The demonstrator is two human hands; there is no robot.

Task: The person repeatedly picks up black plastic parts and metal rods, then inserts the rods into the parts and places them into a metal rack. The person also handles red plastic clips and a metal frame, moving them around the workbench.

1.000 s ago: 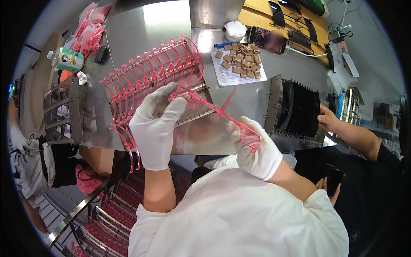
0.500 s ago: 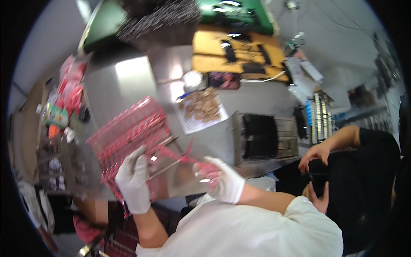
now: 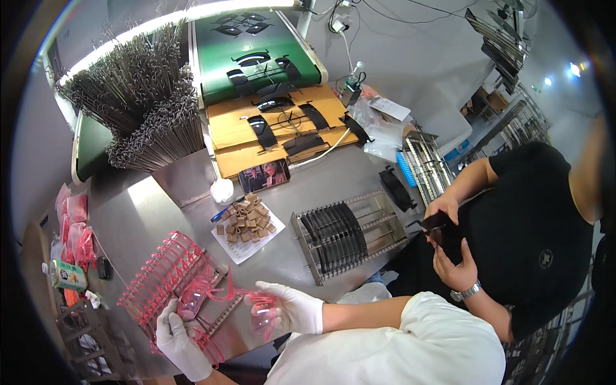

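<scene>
My left hand point(image 3: 181, 340), in a white glove, is closed at the near edge of a rack, fingers pinching a clear lens piece with a pink rim point(image 3: 191, 300). Several similar pink pieces stand in a row in that metal rack point(image 3: 168, 262). My right hand point(image 3: 294, 309), also gloved, lies to the right of the rack and grips clear pink-rimmed pieces point(image 3: 263, 314); how many is hard to tell. Pink strips point(image 3: 221, 292) stretch between the two hands.
Tan clips point(image 3: 247, 219) lie on white paper, near a phone point(image 3: 264, 176). A second rack point(image 3: 346, 234) holds black curved pieces. Thin metal hooks point(image 3: 151, 96) are bunched at the far left, beside a green conveyor point(image 3: 224, 58). At right, a co-worker's hands point(image 3: 452, 247) hold a dark piece.
The whole view has shifted and turned, bringing the conveyor and hooks into fuller sight. Both my hands keep their grip, the left still at the pink rack. The co-worker's hands have come closer together.
</scene>
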